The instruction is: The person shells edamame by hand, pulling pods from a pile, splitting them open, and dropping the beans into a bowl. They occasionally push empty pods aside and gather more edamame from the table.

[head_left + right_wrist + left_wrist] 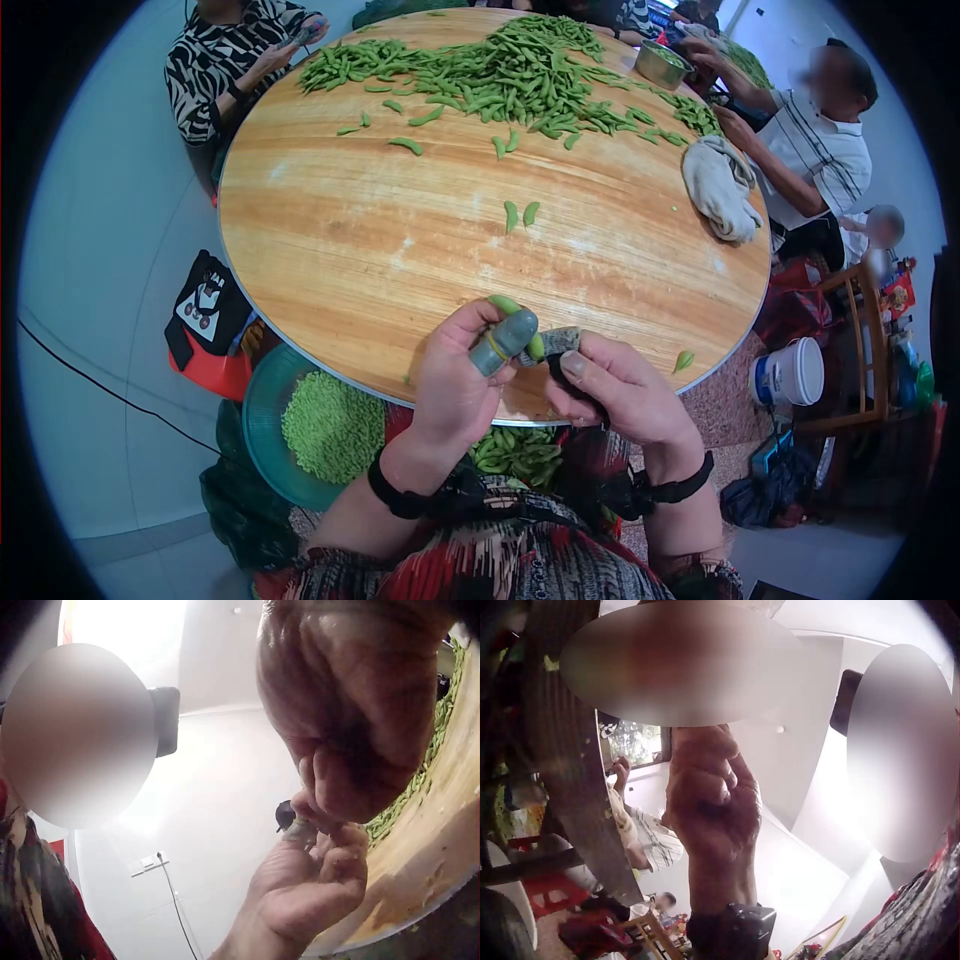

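Note:
In the head view the left hand [455,385], its thumb in a grey-green cover with a yellow band, pinches a green pod [503,303] over the table's near edge. The right hand [630,385], with patterned and black wraps on its fingers, meets the pod's lower end [537,346]. The left wrist view shows the left hand [714,787] with curled fingers, its tips hidden by a blur. In the right wrist view the right hand [349,697] is above the left hand [300,889], their fingertips together; the pod cannot be made out there.
A heap of pods [520,75] covers the far part of the round wooden table [340,230]. Two pods lie mid-table, near a grey cloth [720,190]. Below left is a green basin [262,440] of shelled beans [330,425]; more pods [515,455] are on the lap. People sit around.

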{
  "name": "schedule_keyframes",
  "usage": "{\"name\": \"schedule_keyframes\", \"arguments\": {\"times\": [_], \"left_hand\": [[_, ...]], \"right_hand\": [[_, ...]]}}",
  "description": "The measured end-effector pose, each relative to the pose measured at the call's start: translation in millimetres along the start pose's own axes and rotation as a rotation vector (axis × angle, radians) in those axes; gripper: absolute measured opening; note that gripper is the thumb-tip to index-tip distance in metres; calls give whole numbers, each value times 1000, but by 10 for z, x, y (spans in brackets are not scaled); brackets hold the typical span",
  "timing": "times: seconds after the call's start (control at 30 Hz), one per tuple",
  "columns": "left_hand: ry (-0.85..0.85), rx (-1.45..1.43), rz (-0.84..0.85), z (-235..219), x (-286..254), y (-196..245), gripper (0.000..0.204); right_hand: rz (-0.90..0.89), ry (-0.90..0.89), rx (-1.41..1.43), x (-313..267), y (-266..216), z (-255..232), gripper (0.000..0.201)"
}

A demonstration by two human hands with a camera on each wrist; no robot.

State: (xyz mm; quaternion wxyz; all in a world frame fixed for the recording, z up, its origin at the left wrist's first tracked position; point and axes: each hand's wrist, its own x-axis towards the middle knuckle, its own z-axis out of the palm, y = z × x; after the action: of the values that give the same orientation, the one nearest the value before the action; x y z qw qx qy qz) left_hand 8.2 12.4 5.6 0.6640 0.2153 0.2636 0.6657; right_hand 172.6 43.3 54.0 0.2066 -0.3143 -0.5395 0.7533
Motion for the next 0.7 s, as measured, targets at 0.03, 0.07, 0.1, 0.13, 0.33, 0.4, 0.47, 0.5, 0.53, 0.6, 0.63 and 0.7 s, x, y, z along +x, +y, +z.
{"name": "schedule_keyframes", "arguments": {"times": [0.03,0.07,0.1,0.13,0.33,0.4,0.47,0.5,0.53,0.6,0.63,0.7], "left_hand": [[1,-1,2,6,-10,-33,8],[69,47,43,13,-21,-73,8],[135,95,84,21,-26,-103,7],[135,94,86,58,-39,-108,7],[0,179,9,36,-87,-36,8],[-131,-33,-150,9,-55,15,14],[-93,68,-132,48,-65,27,12],[-54,167,-116,67,-69,21,10],[-55,163,-110,40,-44,-39,10],[-111,579,265,-44,14,-190,5],[-110,575,271,-47,10,-199,5],[-48,571,225,-29,21,-184,12]], "right_hand": [[0,-19,-9,-4,6,9,22],[35,50,-51,-18,-23,40,20],[34,49,-52,-14,-2,53,20],[-25,113,-168,-14,32,63,19],[-111,223,-169,-46,75,113,18],[40,153,80,-60,68,98,17],[97,94,326,-48,99,86,17],[97,94,321,-37,116,90,17],[28,176,115,-15,139,107,16],[-40,251,-97,17,200,131,16],[-131,315,-270,30,236,138,16],[-229,377,-451,60,222,105,17]]}}
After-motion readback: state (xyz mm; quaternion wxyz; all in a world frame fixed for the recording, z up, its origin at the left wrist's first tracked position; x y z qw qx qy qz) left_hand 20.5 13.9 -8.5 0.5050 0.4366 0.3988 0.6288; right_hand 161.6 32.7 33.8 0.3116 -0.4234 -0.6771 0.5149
